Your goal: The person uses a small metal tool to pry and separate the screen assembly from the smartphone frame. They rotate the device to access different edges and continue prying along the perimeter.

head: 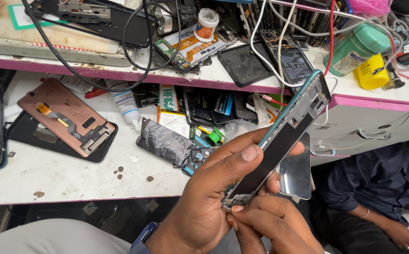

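Left hand: the left hand (209, 197), nearest the camera at the bottom edge, is closed around the lower part of a teal-edged, opened smartphone body with a dark inner face (284, 136); its thumb lies along the edge facing the camera.
Right hand: the right hand (272, 226) pinches the phone's bottom end with its fingertips (236, 208), just below the left hand.
Phone position: held tilted in the air in front of the white workbench (63, 178), its top end pointing up and right towards the pink-edged upper shelf (204, 80).
Behind the phone: a glossy dark screen panel (296, 174), which looks loose from the body.
On the bench: a copper-coloured phone back (63, 115) lying on a black panel, a white glue bottle (128, 107), a crumpled grey foil-wrapped piece (167, 140).
On the shelf: a green plastic bottle (355, 49), a yellow container (370, 73), tangled cables.
Right side: another seated person in a dark blue shirt (378, 183).
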